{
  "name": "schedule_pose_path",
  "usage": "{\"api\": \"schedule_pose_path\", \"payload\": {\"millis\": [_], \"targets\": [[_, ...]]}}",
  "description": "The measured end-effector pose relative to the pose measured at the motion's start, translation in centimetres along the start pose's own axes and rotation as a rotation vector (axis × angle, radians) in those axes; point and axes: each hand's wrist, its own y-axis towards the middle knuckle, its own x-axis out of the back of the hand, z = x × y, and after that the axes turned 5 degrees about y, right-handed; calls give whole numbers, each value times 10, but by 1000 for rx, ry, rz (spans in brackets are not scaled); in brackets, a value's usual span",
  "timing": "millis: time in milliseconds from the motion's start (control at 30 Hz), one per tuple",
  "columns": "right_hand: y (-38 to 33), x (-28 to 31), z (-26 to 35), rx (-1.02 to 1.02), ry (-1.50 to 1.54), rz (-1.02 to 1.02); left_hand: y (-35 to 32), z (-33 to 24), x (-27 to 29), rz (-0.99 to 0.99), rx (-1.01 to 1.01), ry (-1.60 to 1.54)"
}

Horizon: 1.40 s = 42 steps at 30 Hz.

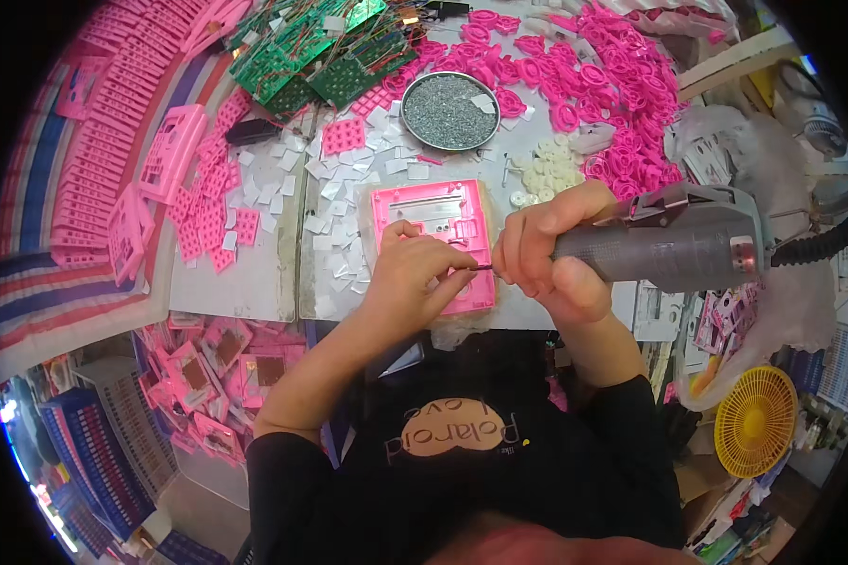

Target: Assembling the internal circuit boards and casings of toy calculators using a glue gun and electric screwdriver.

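Observation:
My right hand [554, 247] is wrapped round a grey electric screwdriver [664, 247], held sideways with its bit pointing left and its cord trailing off right. The thin dark bit reaches the fingertips of my left hand [410, 275]. There my left thumb and forefinger are pinched together; whatever small thing lies between them is hidden. Under both hands, a pink plastic housing [473, 299] rests on a clear plastic bag at the table's near edge. Metal strips and moulded posts show inside it. My left hand covers its lower left part.
Beyond the housing stands a round metal dish [448, 111] of small screws. White paper squares [344, 174] lie scattered left of it. Green circuit boards [311, 56] with wires, pink rings [622, 85], white small parts [548, 171] and stacked pink housings [113, 151] surround the work. A yellow basket [756, 422] stands lower right.

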Motion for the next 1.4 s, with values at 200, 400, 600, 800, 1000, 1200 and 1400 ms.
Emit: {"api": "schedule_pose_path", "payload": {"millis": [200,400,600,800,1000,1200,1400], "targets": [[-3,0,-13,6,-107,13,-2,10,-5,-15,-33,86],[-10,20,-29,12,-178,-37,-7,21,8,-71,56,372],[-17,31,-55,-39,-274,-24,-21,30,-2,102,-272,422],[-22,35,-60,-84,-345,-2,-18,29,-3,194,-316,610],[-30,34,-67,-247,-484,-34,-20,33,-2,194,-288,551],[-24,33,-74,-76,-584,134,-22,34,-5,184,-236,486],[3,48,-31,-55,-146,-91,-39,89,71,-243,127,405]]}}
